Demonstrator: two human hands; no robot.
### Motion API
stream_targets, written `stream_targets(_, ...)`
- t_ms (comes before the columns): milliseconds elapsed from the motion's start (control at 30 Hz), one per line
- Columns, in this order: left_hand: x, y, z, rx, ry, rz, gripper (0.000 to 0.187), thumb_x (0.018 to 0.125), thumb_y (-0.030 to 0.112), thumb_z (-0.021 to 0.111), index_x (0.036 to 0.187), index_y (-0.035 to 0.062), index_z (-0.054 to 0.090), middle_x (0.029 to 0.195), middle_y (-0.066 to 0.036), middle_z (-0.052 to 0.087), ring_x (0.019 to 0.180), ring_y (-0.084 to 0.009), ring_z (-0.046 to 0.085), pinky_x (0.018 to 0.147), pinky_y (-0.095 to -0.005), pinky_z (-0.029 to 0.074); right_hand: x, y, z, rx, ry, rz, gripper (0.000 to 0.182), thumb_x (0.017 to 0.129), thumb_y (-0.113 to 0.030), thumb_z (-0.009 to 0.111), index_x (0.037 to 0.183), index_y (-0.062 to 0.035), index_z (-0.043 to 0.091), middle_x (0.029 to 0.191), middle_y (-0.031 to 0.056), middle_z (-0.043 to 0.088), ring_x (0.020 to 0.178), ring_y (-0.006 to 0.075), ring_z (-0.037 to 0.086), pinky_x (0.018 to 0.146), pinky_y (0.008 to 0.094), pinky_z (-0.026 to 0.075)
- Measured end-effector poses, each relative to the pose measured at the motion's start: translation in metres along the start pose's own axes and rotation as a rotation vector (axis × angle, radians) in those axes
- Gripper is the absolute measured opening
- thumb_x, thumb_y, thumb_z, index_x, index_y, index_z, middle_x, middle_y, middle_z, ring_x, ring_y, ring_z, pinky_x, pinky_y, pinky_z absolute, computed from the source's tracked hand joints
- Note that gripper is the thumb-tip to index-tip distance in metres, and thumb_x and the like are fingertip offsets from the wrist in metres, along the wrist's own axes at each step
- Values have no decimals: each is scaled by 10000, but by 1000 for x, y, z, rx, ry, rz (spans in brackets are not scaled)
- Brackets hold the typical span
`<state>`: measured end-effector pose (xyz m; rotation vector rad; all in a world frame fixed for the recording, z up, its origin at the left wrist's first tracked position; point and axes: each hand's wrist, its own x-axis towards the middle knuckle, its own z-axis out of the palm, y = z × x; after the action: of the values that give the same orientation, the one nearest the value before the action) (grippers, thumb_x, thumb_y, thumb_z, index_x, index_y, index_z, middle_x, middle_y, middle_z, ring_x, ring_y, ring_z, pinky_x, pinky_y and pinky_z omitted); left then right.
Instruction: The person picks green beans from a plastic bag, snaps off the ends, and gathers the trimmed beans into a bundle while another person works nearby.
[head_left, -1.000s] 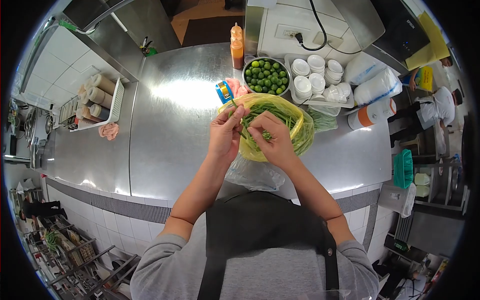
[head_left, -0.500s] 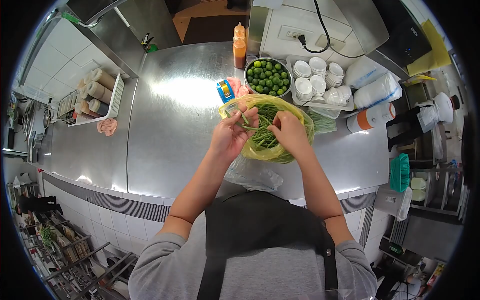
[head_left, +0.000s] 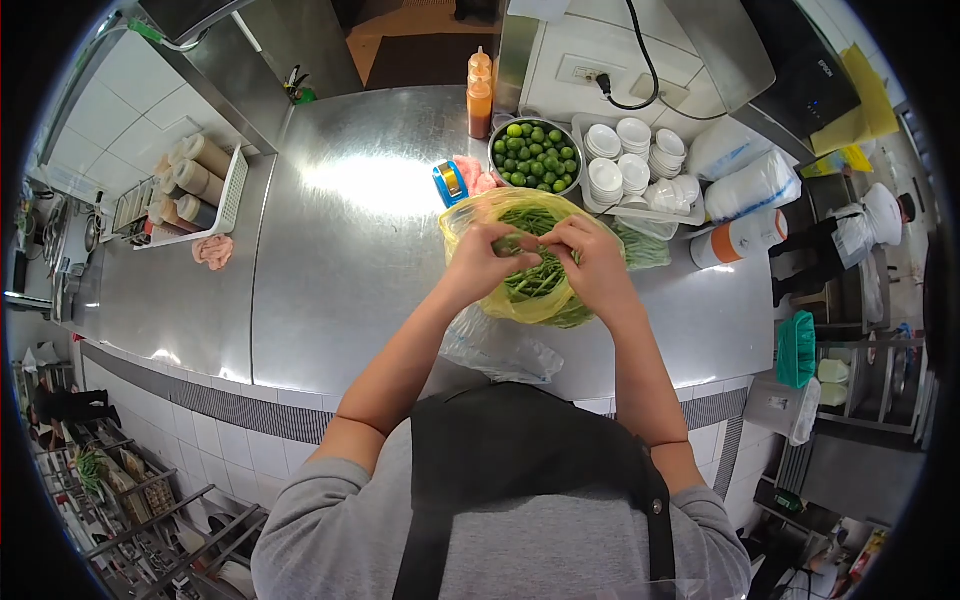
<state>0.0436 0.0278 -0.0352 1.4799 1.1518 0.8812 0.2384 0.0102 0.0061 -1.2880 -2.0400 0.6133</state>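
Note:
A yellow plastic bag (head_left: 466, 214) sits open on the steel counter, filled with long green beans (head_left: 532, 282). Over its mouth, my left hand (head_left: 484, 264) curls closed around a few green beans, mostly hidden by the fingers. My right hand (head_left: 592, 262) meets it from the other side, thumb and fingertips pinched at the end of a bean. The fingertips of both hands nearly touch. A crumpled clear plastic bag (head_left: 500, 348) lies between the yellow bag and my apron.
Behind the bag stand a bowl of limes (head_left: 535, 155), a blue tape dispenser (head_left: 450, 184), sauce bottles (head_left: 480, 95) and a tray of small white cups (head_left: 636, 165). A white basket of bottles (head_left: 232, 200) is at far left. Another person (head_left: 850, 235) stands at right.
My left hand has turned from palm-up, with bean pieces showing, to curled inward. It has shifted right toward my right hand, and the fingertips have come together over the bag.

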Motion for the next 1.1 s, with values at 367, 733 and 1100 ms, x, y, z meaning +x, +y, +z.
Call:
stream_targets(367,-3,-3,4,-16,37,5,185,803,110,820,959,20,776,731,40,667,635,-11,506,593,-212,447,-2,8,-2,107,105,111,147,876,-115,694,945,7,650,813,89,641,725,199,611,660,324,470)
stream_targets(733,3,-3,-3,-369,209,-3,159,834,60,790,964,-13,736,784,4,677,644,-35,524,597,-214,434,-5,35,10,609,-34,447,169,937,-191,688,912,-26,663,782,43,593,720,111,546,680,274,447)
stream_targets(1100,4,-4,-7,-982,273,-19,182,873,17,749,1037,-36,690,919,-82,719,697,-50,570,597,-199,412,4,-9,45,322,120,165,111,904,-114,717,934,-12,684,870,19,634,761,90,580,709,247,478)
